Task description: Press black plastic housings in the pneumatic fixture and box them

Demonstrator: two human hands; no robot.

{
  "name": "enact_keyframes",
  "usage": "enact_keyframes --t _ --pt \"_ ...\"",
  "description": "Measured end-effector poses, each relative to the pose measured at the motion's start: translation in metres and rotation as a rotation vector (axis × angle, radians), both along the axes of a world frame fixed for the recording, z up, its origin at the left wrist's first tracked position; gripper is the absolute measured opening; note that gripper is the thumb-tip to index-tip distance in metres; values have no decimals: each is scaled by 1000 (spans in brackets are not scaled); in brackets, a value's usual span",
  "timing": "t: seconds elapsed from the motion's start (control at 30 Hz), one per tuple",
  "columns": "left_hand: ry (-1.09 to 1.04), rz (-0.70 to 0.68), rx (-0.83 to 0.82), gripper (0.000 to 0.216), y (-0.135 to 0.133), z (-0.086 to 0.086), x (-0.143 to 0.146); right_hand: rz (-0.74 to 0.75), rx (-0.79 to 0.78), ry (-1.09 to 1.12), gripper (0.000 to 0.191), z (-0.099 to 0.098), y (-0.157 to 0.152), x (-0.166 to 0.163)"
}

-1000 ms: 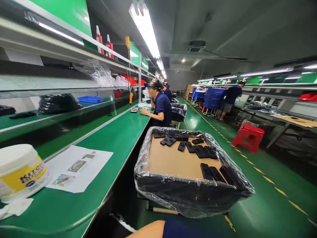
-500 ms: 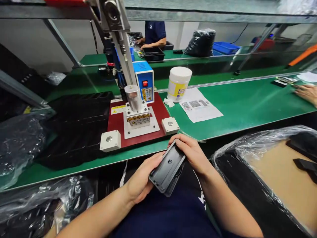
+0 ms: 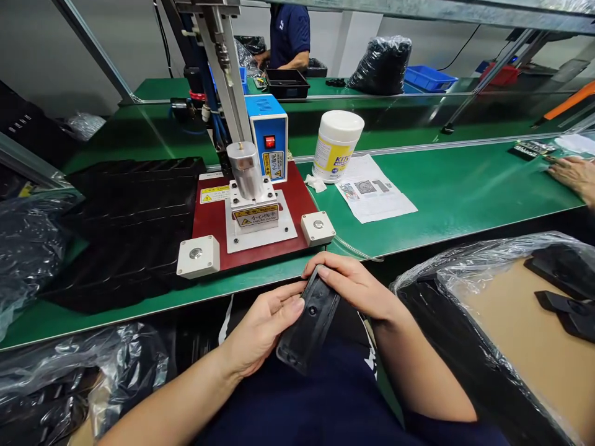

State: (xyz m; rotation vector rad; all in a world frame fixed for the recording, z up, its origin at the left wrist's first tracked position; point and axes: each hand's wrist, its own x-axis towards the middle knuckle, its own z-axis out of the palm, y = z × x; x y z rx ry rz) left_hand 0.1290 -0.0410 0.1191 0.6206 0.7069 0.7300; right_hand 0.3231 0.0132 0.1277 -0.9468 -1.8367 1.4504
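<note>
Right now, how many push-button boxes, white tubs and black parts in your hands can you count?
2 push-button boxes
1 white tub
1 black part, held by the left hand and the right hand
Total: 4

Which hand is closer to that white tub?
Right. The right hand holds the black casing below the white tub in the picture; the left hand holds it lower and further left.

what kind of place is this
Probably a factory assembly line. A small bench press stands on a long green workbench, a plastic-lined bin holds black parts, and the left hand and right hand hold a black plastic housing.
</note>
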Motion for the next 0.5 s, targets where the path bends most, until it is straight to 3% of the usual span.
enact_keyframes --t 0.13,0.3,0.5 --pt "54 71 70 52 -2 -9 -1 -53 47 8 22 -3 0 -5" --pt "187 173 202 55 -8 -18 -2 -259 -7 -8 28 -17 -13 -16" --pt "433 237 425 53 -16 -28 5 -485 -58 209 31 -42 -35 -34"
